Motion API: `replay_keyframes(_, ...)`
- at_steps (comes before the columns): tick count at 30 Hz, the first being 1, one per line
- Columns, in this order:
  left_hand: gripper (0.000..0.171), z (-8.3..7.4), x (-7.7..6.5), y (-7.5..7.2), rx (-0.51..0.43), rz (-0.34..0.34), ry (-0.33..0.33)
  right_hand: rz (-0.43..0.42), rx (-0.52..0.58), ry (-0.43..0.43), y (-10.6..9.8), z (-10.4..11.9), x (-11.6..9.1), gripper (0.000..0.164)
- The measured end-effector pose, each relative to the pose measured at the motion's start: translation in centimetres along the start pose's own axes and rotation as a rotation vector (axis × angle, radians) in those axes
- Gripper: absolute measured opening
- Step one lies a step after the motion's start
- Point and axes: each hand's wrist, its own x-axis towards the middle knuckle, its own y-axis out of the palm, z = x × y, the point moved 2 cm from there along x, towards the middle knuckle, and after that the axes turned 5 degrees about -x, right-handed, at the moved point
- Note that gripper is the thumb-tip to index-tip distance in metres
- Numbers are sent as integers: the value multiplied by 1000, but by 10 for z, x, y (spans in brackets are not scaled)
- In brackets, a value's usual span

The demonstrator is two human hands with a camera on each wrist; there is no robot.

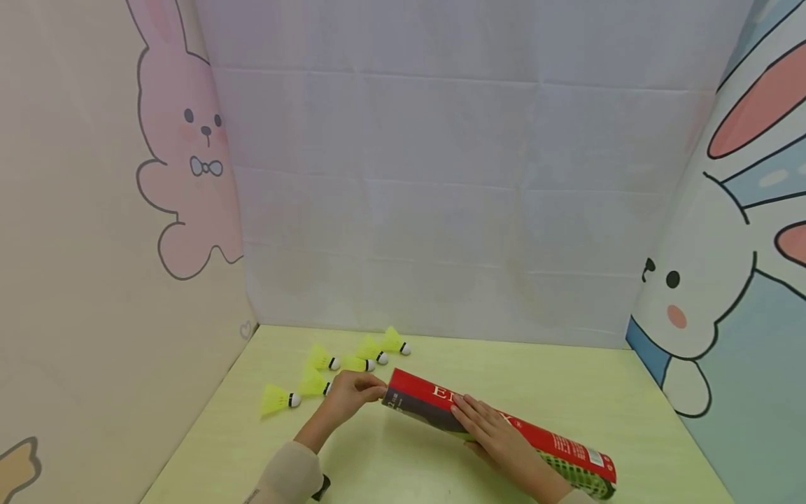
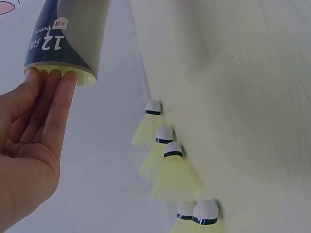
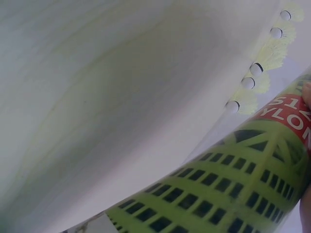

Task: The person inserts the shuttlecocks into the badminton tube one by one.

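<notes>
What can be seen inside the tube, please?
At the open end of the tube, by the left hand, the yellow edge of what looks like a shuttlecock shows. The tube hides whatever lies deeper, so I cannot tell how many are inside.

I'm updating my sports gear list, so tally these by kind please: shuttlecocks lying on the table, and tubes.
Yellow shuttlecocks on the table: 6
Shuttlecock tube: 1
Total: 7
Not counted: the yellow skirt showing at the tube's mouth; how many shuttlecocks are inside is hidden.
</notes>
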Motion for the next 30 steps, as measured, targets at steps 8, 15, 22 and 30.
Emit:
replay_keyframes(8, 14, 10, -8, -23, -85, -161, -36, 10, -7, 15, -2, -3, -1, 60)
replay_keyframes(15, 17, 24, -18, -56, 164, -348, -54, -4, 1, 17, -2, -4, -3, 60)
replay_keyframes(22, 30, 42, -39, -97, 377, -491, -112, -3, 4, 32, -2, -5, -2, 60)
replay_keyframes(30, 41, 71, -64, -126, 461, -552, -275, 9, 2, 40, -1, -4, -2, 61)
